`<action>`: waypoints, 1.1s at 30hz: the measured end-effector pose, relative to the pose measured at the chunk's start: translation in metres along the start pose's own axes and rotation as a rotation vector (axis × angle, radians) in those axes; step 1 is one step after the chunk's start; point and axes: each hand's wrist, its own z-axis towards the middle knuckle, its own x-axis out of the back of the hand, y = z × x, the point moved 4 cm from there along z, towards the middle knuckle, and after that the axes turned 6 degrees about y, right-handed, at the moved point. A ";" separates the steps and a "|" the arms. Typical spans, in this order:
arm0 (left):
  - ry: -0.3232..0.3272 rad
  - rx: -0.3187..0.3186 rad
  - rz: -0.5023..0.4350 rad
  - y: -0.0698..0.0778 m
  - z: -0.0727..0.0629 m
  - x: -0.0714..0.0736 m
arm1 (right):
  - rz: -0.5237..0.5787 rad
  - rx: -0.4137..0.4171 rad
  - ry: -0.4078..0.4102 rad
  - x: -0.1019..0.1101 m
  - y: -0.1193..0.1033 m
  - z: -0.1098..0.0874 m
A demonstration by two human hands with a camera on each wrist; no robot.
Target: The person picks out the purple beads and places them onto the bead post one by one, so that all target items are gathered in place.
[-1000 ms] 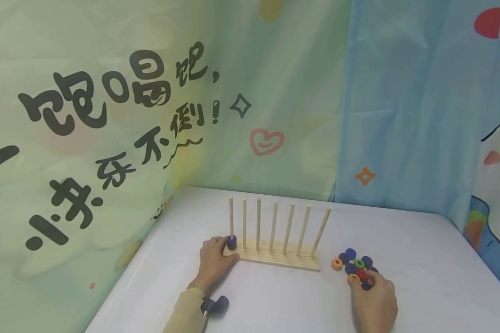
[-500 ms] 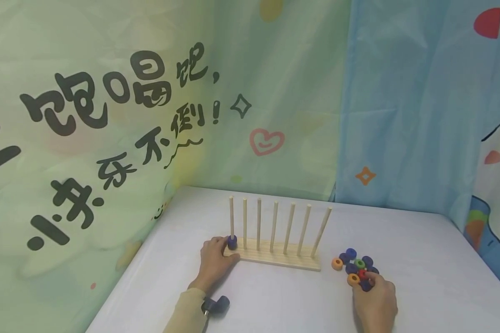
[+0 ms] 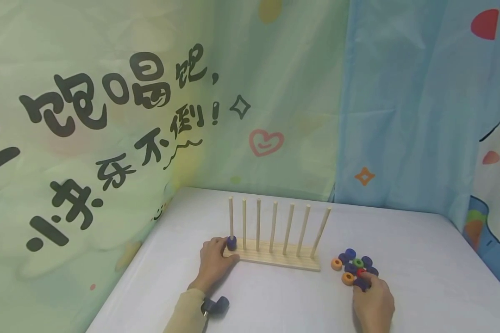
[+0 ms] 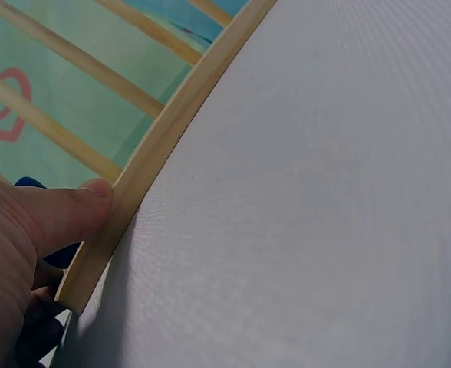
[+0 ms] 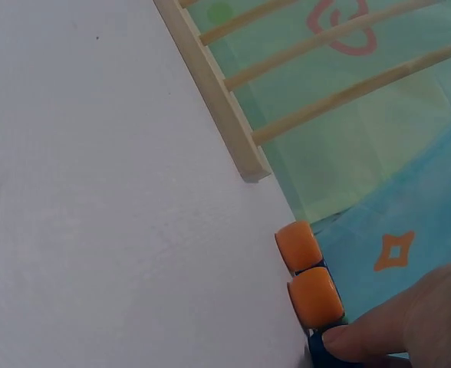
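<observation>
Now right fingers (image 5: pixel 379 330) pinch a blue bead (image 3: pixel 361 284); left fingers (image 4: pixel 72 213) grip the rack (image 3: pixel 271 260), nearest peg (image 3: pixel 231 217) beaded, six others bare.

The stand (image 3: pixel 275 262) is made of pale wood. It looks smooth and not shiny, and you can see thin wood lines running along it. The sticks (image 3: pixel 258 226) are the same plain wood, round and smooth. The orange beads (image 5: pixel 316 297) look smooth and a bit shiny, with soft bright spots. I can't tell if they are painted wood or plastic. The bench (image 3: pixel 275 300) has a white, dull top with a fine, bumpy pattern up close. The green sheet (image 3: pixel 300 92) and the blue sheet (image 3: pixel 404 115) look like thin cloth with soft creases. The sleeve (image 3: pixel 186 312) is dull cloth.
</observation>
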 end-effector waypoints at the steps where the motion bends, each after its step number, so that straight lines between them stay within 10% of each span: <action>1: 0.000 0.000 0.000 -0.001 0.000 0.000 | -0.002 0.003 0.004 0.000 0.000 0.000; 20: 0.011 -0.005 0.011 -0.003 -0.001 -0.001 | -0.113 0.067 -0.016 0.008 -0.008 -0.004; 33: 0.015 -0.017 -0.003 0.000 -0.001 0.001 | 0.061 0.222 0.016 0.007 -0.021 -0.015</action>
